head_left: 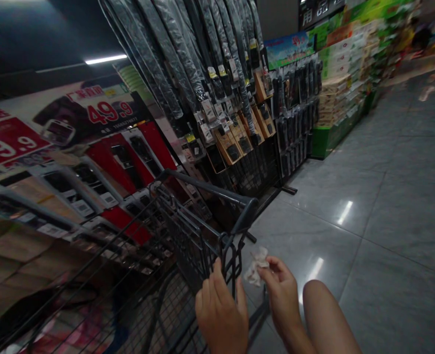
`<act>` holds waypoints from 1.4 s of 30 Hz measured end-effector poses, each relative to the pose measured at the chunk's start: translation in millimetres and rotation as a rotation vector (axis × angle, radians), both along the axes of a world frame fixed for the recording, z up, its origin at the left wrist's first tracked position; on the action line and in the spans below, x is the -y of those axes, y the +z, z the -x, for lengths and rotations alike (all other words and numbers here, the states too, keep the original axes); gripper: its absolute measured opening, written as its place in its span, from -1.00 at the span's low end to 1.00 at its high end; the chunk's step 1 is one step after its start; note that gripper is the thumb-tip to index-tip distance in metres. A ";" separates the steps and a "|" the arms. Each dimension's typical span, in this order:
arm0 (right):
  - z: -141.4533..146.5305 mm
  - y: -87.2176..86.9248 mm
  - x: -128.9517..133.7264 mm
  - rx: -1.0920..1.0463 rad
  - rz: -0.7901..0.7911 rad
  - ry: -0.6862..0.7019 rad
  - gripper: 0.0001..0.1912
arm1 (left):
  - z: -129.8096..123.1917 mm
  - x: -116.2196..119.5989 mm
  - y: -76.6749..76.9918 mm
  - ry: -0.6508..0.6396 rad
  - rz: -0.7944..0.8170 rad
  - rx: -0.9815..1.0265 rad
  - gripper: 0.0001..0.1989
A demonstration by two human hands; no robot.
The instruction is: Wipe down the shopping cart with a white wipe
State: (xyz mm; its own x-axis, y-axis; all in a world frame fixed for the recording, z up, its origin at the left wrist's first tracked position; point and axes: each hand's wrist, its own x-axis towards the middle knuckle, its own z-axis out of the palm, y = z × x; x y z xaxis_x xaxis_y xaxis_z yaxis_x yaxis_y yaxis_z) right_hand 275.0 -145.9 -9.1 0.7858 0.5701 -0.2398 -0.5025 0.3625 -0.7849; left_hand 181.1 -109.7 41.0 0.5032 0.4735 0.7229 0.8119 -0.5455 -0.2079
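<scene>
My right hand pinches a crumpled white tissue between thumb and fingers, at the lower centre of the head view. Just left of it, my left hand is raised with its thumb apart from the fingers and nothing visible in it. The left fingertips are in front of the frame of a dark metal shopping cart; whether they touch it cannot be told. The cart's handle runs above and behind both hands.
Racks of boxed belts and packaged goods stand beyond the cart. Stacked cartons line the aisle farther back. Grey tiled floor stretches to the right. A bare knee shows at the bottom.
</scene>
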 end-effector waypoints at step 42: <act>-22.0 84.8 -26.7 1.080 0.025 -0.464 -0.60 | -2.8 2.5 -10.7 0.057 0.042 0.106 -0.63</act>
